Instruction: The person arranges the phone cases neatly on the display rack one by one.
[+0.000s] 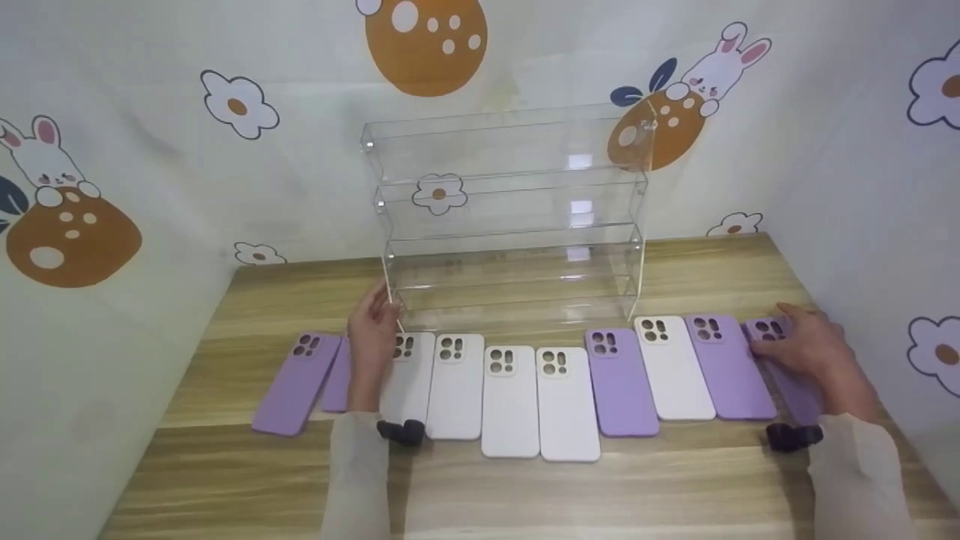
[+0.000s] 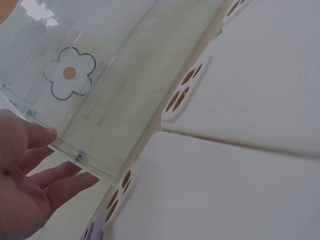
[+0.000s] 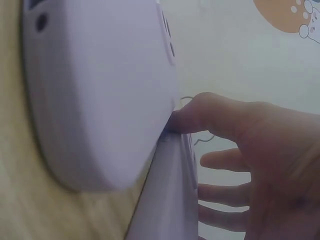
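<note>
A clear acrylic display rack with stepped shelves stands near the back of the table. My left hand is at its left side; in the left wrist view, the fingertips meet the outside of the side panel and the thumb reaches its front edge. My right hand pinches a purple phone case at the right end of the row, thumb at its left edge. That case is tilted against its purple neighbour. Several white phone cases lie in the middle, camera cutouts facing the rack.
More cases lie in the same row: a purple one and a white one on the right, a purple one at the left end. Patterned wall cloth surrounds the wooden table behind and at both sides.
</note>
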A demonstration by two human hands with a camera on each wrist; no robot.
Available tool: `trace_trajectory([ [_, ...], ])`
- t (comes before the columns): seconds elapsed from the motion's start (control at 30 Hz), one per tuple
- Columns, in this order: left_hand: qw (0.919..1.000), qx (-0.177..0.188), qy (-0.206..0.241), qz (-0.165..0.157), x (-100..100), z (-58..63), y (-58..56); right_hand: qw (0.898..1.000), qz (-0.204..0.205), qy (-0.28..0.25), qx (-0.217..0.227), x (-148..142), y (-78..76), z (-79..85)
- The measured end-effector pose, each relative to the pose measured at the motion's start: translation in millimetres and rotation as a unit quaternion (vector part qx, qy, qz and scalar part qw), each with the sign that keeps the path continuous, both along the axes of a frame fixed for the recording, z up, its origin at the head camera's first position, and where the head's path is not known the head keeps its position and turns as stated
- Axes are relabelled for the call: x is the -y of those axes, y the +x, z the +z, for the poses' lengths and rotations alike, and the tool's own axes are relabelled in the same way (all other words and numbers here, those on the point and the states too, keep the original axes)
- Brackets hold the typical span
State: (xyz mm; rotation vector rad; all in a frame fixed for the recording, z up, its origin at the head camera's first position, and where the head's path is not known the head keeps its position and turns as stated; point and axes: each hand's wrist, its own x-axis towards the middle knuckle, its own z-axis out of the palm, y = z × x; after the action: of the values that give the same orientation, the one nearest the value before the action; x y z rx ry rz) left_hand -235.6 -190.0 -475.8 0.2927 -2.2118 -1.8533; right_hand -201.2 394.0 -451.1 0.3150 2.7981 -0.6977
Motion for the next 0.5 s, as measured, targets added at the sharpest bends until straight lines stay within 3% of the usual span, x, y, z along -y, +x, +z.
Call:
trace_trajectory([
  [0.27, 0.9999, 0.001, 0.012, -0.008, 3.0, -2.7, 2.8, 0.993, -0.018, 0.016, -0.113, 13.8, -7.9, 34.7],
  [0.5, 0.9997, 0.013, 0.017, -0.014, 3.9, -2.8, 4.3, 0.985, -0.027, -0.007, -0.168, 31.3, -16.7, 73.7],
])
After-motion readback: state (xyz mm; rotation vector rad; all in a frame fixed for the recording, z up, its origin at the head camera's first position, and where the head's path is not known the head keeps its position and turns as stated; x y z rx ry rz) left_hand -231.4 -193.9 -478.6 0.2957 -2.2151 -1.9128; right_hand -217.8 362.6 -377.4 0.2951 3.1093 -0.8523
